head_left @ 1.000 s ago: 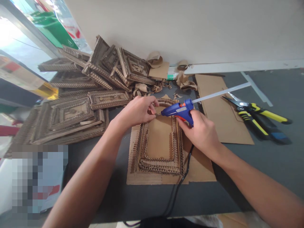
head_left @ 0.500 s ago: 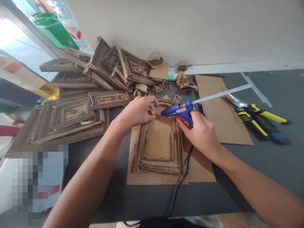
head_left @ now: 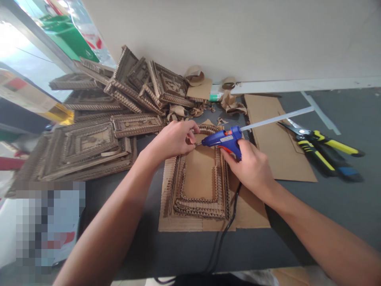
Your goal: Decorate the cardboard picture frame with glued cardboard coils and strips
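Observation:
My right hand (head_left: 253, 165) is wrapped round a blue glue gun (head_left: 222, 139), its nozzle pointing left. A long clear glue stick (head_left: 278, 118) sticks out of the gun's back end. Close to the nozzle tip, my left hand (head_left: 177, 138) has its fingers pinched over the upper left of a cardboard frame (head_left: 198, 207); what they hold is too small and hidden to make out. Built up from corrugated strips around a flat brown middle, the frame lies on a larger cardboard sheet (head_left: 250, 214).
Many layered cardboard pieces (head_left: 89, 139) are piled at the left and back left. Scissors with yellow-black handles (head_left: 324, 149) lie right, beside a cardboard sheet (head_left: 268, 135). Paper scraps (head_left: 232, 104) sit near the wall. A black cable (head_left: 228, 226) runs from the gun across the front.

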Demonstrator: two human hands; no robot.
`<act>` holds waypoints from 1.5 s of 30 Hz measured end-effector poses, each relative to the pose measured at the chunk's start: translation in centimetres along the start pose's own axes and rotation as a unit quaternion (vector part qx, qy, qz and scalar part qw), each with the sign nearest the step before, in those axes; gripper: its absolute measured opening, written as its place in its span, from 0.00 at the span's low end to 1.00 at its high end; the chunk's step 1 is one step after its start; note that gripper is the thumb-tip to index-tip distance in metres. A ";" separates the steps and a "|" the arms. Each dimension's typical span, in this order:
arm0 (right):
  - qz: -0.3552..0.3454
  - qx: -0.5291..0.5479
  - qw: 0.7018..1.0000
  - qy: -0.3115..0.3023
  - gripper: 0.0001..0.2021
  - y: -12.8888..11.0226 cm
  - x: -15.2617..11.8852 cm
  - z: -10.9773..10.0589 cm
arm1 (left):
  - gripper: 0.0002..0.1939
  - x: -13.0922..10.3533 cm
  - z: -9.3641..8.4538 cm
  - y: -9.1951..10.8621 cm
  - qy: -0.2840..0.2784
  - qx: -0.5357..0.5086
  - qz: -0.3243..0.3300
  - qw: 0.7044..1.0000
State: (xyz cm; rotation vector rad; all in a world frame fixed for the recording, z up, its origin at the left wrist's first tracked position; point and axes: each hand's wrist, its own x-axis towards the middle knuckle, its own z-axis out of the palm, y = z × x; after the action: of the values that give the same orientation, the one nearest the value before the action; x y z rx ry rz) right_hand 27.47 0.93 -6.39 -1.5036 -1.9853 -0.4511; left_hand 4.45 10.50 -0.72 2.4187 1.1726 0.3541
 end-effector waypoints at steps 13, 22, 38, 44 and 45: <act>-0.004 -0.007 1.000 -0.002 0.14 -0.1 0.0 -0.1 | 0.21 -0.1 0.1 0.1 0.007 0.009 0.021 1.000; -0.009 -0.011 1.000 0.007 0.15 -0.1 0.0 0.0 | 0.21 -0.1 0.2 -0.1 0.011 0.017 0.034 0.999; 0.003 -0.005 1.000 -0.005 0.13 -0.1 0.0 -0.1 | 0.21 -0.1 0.2 0.0 0.001 0.030 0.043 0.999; 0.010 -0.004 1.000 -0.013 0.13 -0.1 -0.1 -0.1 | 0.19 0.0 0.0 0.2 -0.010 0.039 0.032 0.999; 0.010 -0.001 1.000 -0.013 0.13 -0.1 -0.1 -0.1 | 0.19 0.0 -0.1 0.2 -0.010 0.040 0.030 0.999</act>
State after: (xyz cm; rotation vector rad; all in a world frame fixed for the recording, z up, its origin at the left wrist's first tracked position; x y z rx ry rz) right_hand 27.39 0.73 -6.33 -1.5371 -1.9880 -0.4285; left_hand 4.52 10.39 -0.58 2.5251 1.1280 0.3048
